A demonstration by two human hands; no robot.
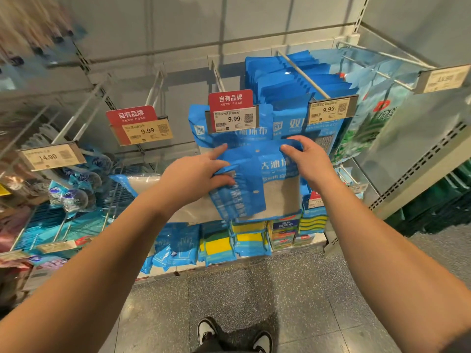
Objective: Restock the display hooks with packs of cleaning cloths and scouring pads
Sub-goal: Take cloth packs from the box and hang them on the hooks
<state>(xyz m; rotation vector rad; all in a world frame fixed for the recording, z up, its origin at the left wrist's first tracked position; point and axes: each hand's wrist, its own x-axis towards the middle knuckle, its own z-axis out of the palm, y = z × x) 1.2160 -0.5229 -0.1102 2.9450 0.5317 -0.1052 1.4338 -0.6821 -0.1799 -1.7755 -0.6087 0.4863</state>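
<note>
— Where were the hands at that moment?

— Both were up at the display. The left hand gripped the left edge of a blue pack of cleaning cloths, thumb on the front and fingers curled round the side. The right hand pinched the pack's top right corner, fingers bent over the upper edge.

— And the pack itself?

— It was held in the air between the two hands, tilted with its top towards the shelving, just below the middle price tag reading 9.99. A second, folded-looking blue pack lay against its front on the left side; I could not tell whether it was a separate pack.

— What hung behind it?

— One blue pack hung on the middle hook, behind that tag. To the right, a full hook carried a dense row of blue packs, with its own 9.99 tag. Further right hung green-and-white packs.

— And to the left?

— A bare hook with a red-topped 9.99 tag, and further left a blurred 14.90 tag with scouring pads hanging below it.

— Lower down?

— Yellow-and-green sponge packs stood on the bottom shelf, near the speckled floor, where the person's shoes showed.
</note>
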